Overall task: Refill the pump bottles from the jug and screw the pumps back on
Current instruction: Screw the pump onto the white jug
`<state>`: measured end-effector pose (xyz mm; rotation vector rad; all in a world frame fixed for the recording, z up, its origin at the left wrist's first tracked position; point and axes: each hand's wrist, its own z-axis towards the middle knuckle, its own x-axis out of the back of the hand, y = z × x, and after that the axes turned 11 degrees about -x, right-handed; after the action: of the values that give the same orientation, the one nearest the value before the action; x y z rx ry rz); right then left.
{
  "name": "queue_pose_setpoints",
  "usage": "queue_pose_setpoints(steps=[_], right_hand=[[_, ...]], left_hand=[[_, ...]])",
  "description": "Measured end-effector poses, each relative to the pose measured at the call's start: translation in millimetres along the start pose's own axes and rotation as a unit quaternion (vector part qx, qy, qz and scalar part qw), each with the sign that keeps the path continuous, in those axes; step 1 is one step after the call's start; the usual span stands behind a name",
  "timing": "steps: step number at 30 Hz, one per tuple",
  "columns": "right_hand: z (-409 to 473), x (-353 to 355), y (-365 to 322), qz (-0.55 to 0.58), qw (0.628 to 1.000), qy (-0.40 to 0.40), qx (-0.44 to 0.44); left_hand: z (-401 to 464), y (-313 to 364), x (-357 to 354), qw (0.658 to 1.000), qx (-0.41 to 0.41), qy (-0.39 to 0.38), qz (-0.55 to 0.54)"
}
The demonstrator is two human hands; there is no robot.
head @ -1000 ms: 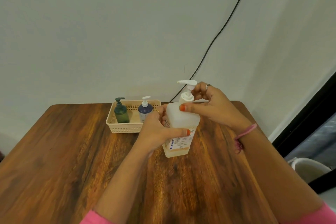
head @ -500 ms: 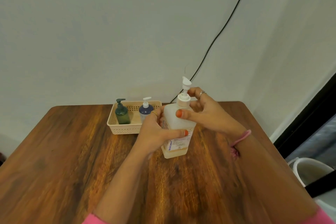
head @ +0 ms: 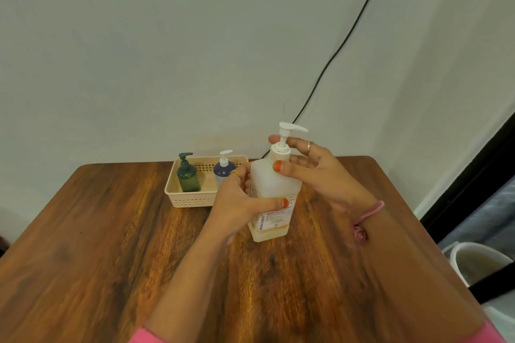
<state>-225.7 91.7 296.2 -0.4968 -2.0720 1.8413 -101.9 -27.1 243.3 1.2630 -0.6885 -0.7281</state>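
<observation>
A square translucent pump bottle [head: 274, 184] with a printed label stands upright on the wooden table [head: 111, 245], a little pale liquid at its bottom. My left hand [head: 237, 206] grips its body from the left. My right hand [head: 309, 170] pinches the white pump collar [head: 280, 149] with thumb and fingers; the nozzle [head: 294, 127] points right. A green pump bottle [head: 188, 175] and a dark blue pump bottle [head: 224, 170] stand in a cream basket [head: 189, 199] behind. No jug is in view.
The table's back edge meets a pale wall, down which a black cable [head: 342, 44] runs. A white bucket-like container [head: 473, 262] sits on the floor off the table's right edge, beside a dark frame.
The pump head has turned: its nozzle pointed left, then away from me, and now points right. My right hand's fingers shifted round the collar. The left hand kept its hold.
</observation>
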Motion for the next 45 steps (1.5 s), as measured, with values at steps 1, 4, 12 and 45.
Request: queue_pose_setpoints(steps=[1,4,12,45], right_hand=[[1.5,-1.6,1.1,0.011,1.000,0.024,0.012],[8.9,-8.1,6.2,-0.009,0.995,0.097,-0.003],[1.0,0.9,1.4,0.013,1.000,0.014,0.002],[4.1,1.0,6.9,-0.006,1.000,0.014,0.002]], left_hand=[[0.1,0.0,-0.3,1.000,-0.002,-0.001,-0.001],[0.1,-1.4,-3.5,1.000,-0.009,-0.005,0.003],[0.3,-0.8,-3.6,1.000,-0.011,-0.004,0.009],[-3.0,-4.0,-3.4,1.000,0.011,0.013,0.004]])
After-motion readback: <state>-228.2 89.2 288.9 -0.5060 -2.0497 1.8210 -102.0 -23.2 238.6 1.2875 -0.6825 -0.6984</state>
